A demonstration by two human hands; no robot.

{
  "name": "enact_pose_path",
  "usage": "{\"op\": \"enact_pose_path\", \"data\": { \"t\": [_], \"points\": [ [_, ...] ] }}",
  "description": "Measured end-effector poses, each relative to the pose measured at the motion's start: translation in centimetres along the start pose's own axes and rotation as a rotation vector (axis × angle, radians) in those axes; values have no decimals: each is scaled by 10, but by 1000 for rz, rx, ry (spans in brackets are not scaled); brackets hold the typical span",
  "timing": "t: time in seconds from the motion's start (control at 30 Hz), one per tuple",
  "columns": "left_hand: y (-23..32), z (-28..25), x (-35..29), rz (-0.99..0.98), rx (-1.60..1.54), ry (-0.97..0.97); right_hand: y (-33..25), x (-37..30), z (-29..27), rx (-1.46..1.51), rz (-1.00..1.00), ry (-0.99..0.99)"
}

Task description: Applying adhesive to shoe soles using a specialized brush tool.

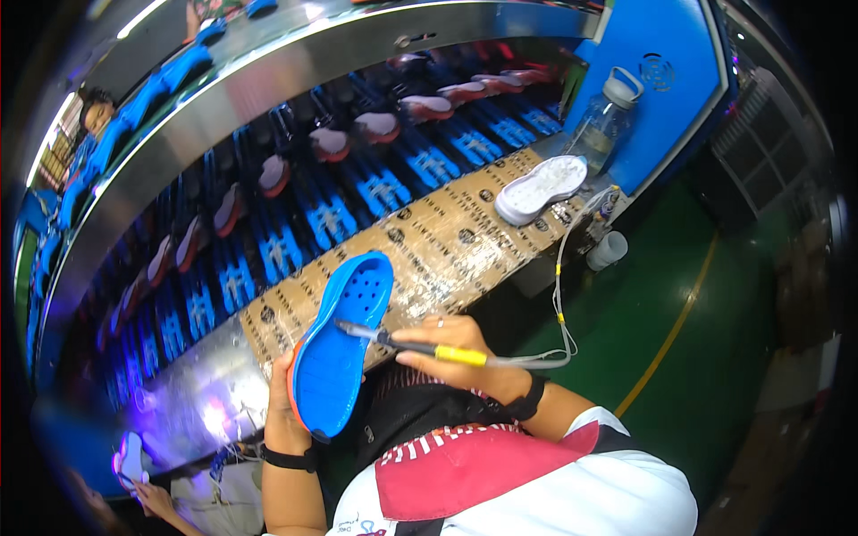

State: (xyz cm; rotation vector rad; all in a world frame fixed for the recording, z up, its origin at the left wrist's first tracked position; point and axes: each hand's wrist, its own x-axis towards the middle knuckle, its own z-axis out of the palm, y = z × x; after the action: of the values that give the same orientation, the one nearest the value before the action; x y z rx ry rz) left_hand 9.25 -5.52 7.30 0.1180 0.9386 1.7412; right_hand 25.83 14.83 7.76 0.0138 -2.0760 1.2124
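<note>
A blue shoe sole [329,380], with small holes in its upper part and an orange edge, is tilted up in front of me. My left hand [281,397] grips its left side near the lower end; some of the fingers are hidden behind it. Closed round a glue brush [460,355] with a dark handle and yellow tape is my right hand [451,339]. The brush's tip touches or hovers just over the sole's middle; I cannot tell which. From the brush's back end a clear hose [561,332] runs right and up to the bench end.
A white sole [540,189] lies on the cardboard-covered bench [438,241]. Beside it stand a water bottle [601,129] and a white cup [608,250]. Behind, a machine carries several soles [330,144] over blue holders. At lower left, a co-worker's hand [156,500] holds another sole [131,458].
</note>
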Motion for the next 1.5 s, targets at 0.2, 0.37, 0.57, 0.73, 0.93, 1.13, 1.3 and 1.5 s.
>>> {"op": "enact_pose_path", "data": {
  "t": [0.2,0.37,0.57,0.73,0.93,1.13,1.3,1.5],
  "points": [
    [11,45,28,266,120,-17,-11,4,-45,35,76,109],
    [71,141,70,625,197,-39,-7,-19,-95,124,310,298],
    [215,216,168,859,153,-385,-6,-41,-119,199,424,424],
    [286,212,239,653,-147,44,-6,-53,-129,241,497,460],
    [290,197,231,601,334,233,5,-63,-140,228,540,477],
    [289,181,216,1219,1273,795,9,-61,-141,282,581,460],
    [300,174,246,1016,1740,880,15,-65,-139,318,621,426],
    [300,189,269,1059,1719,1055,19,-61,-135,327,625,400]
  ]
}}
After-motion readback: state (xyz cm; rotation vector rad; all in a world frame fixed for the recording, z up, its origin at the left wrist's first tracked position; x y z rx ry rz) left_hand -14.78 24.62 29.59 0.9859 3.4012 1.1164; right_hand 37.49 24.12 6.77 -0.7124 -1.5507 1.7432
